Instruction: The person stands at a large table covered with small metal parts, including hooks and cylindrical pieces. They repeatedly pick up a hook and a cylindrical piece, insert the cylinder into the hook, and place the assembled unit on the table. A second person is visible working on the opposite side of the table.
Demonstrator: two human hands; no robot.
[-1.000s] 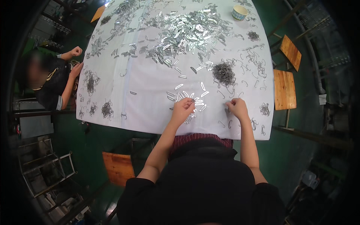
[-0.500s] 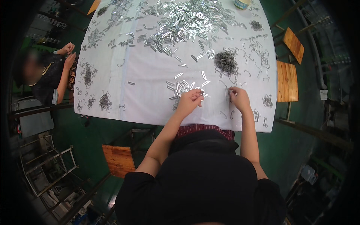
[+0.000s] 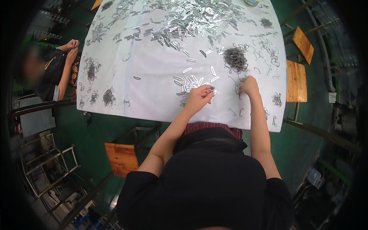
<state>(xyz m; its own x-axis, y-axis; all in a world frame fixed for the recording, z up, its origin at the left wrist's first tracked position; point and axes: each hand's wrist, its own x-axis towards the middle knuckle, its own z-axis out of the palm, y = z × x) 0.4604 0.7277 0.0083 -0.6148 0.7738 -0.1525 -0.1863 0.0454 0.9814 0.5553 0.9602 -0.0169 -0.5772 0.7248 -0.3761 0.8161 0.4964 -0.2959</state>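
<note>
The bench point(image 3: 153, 88) under its white cover spread out before me, its far end heaped with flat silvery metal strips point(image 3: 191, 15). Nearer sat a dark tangle of wire hooks point(image 3: 235, 58), with loose hooks scattered around it. A small row of strips point(image 3: 189, 82) lay just beside my left hand point(image 3: 197, 97), whose fingers were pinched narrowly on a small piece I could not make out. My right hand point(image 3: 250, 85) rested curled on the cover beside loose hooks; whether it held one I could not tell
</note>
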